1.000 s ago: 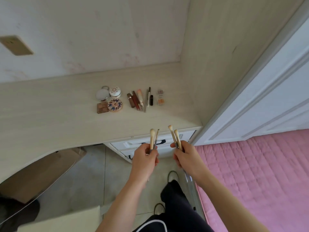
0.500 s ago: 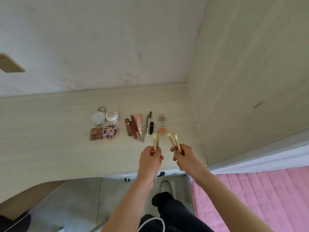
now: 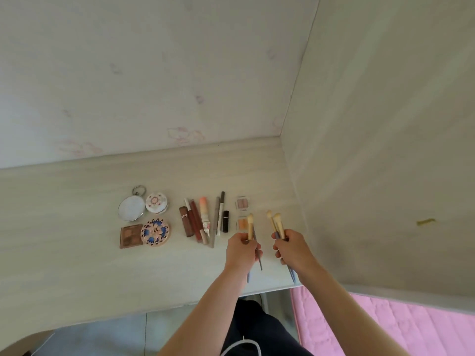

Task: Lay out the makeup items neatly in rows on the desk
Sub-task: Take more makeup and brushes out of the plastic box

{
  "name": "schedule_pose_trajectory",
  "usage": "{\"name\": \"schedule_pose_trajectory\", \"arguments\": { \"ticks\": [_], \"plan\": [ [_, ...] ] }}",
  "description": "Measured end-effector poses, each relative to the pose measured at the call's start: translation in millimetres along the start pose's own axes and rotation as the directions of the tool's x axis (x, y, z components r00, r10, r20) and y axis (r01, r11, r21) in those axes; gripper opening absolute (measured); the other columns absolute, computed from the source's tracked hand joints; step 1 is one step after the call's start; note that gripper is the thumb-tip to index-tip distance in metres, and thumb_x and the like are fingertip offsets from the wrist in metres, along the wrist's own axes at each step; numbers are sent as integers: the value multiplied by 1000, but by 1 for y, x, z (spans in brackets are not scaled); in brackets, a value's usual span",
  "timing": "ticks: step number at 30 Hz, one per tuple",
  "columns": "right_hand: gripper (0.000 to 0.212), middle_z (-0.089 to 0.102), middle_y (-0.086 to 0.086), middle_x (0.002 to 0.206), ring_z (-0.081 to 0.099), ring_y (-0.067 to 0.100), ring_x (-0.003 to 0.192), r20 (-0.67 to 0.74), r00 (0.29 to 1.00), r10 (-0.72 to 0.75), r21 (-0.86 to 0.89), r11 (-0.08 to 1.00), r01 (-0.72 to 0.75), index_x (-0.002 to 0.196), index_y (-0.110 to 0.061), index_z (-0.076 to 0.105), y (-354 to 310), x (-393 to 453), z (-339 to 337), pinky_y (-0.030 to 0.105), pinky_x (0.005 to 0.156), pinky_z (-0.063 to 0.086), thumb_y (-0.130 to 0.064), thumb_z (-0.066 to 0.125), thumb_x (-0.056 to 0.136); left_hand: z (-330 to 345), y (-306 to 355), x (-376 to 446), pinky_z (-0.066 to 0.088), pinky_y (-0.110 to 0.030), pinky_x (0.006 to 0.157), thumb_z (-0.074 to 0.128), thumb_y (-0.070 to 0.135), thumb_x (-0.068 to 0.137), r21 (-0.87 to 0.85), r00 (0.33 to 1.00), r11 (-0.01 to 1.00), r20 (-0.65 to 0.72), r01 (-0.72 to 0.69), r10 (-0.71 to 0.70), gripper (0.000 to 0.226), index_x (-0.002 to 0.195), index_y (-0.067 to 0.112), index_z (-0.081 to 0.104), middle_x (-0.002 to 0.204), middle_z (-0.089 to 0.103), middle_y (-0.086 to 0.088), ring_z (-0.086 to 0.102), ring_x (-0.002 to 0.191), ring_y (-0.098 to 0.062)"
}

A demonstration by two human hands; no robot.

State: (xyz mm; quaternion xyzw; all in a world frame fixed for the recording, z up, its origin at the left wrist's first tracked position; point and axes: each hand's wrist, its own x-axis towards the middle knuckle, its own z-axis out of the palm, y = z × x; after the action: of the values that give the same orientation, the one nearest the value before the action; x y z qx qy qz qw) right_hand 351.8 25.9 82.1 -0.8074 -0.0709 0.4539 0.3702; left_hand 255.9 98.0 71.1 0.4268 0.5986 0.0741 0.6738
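Both hands hold makeup brushes over the table (image 3: 77,265), near the middle right of the frame. The left hand (image 3: 241,249) has its fingers curled tight around two brushes (image 3: 250,224), one with a fluffy tip and one thin one. The right hand (image 3: 291,249) grips two more brushes (image 3: 277,223) the same way, tips pointing up toward the wall.

The step in hand looks like bringing the brushes to the table to add them to the rows. Most things already lie neat. In the middle left sit a round mirror (image 3: 131,208), a small white pot (image 3: 156,202), a brown palette (image 3: 130,235) and a flowery round case (image 3: 155,232). Next to them is a line of lipsticks and pencils (image 3: 203,220). Two little square shadow pans (image 3: 242,213) lie just right of that line, partly behind the left hand's brushes.

The next move probably needs the brushes put down side by side in the bare spot to the right of the square pans, close to the side wall. They should lie straight, tips all the same way, so they match the pencils. That spot is narrow, so they must go down with care.

A second ago the hands were lower in the frame, in front of the drawers and off the table. Now the hands have come up and forward over the table's right end, and the drawers are gone from view. The brushes are in the same hands as before.
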Motion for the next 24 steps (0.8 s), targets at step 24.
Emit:
{"name": "schedule_pose_trajectory", "arguments": {
  "ticks": [24],
  "plan": [
    [7, 65, 11, 84, 63, 30, 83, -173, 984, -50, -254, 967, 4, 89, -9, 64, -27, 90, -13, 28, 67, 45, -14, 59, 89, 65, 36, 68, 56, -44, 83, 47, 9, 93, 272, 999, 961, -23, 42, -37, 11, 99, 12, 55, 97, 66, -14, 64, 93, -29]
  ]
}}
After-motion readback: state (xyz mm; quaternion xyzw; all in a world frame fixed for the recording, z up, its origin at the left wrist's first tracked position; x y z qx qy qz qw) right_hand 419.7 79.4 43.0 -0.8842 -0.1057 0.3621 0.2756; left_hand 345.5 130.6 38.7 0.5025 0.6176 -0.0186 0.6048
